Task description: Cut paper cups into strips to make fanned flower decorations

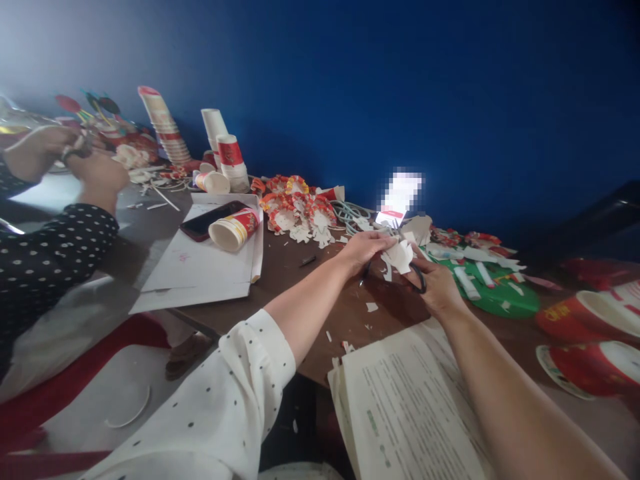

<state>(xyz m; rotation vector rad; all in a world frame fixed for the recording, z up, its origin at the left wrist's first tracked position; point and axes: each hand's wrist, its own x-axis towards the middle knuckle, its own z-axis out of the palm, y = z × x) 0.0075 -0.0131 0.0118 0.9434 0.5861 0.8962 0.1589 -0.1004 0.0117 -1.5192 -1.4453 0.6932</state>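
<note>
My left hand [367,249] pinches a white piece of cut paper [401,256], apparently from a paper cup. In my right hand [440,287] is a pair of scissors [419,279]; its dark handle loops show around the fingers, and the blades are mostly hidden behind the paper. Both hands meet above the brown table [300,300], with the paper between them. A small scrap [371,307] lies on the table below. Behind the hands stands a lit phone [400,193], its screen blurred out.
Red and white cup cuttings [300,210] are heaped behind my left arm. A paper cup [234,230] and a dark phone [207,220] rest on a white sheet [200,273]. Printed pages [400,400] lie in front. Right are a green disc [505,297] and red cups [595,367]. A co-worker's hands [100,170] work at left.
</note>
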